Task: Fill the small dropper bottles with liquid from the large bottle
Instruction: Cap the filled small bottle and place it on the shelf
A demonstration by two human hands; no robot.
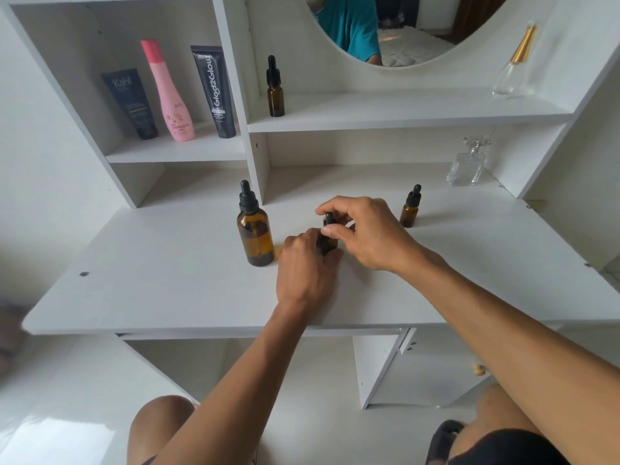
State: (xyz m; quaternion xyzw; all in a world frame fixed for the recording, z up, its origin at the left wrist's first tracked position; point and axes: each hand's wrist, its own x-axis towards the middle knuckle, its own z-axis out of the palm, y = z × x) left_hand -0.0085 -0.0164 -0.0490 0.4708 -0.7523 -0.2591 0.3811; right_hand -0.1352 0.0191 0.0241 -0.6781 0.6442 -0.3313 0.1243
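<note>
Left hand (303,263) grips small dropper bottle (328,241) (mostly hidden); right hand (365,231) pinches its cap

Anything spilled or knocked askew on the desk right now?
Nothing stands out. The large bottle and the spare small bottle stand upright and capped, the desk looks dry, and both hands hold the middle bottle.
</note>
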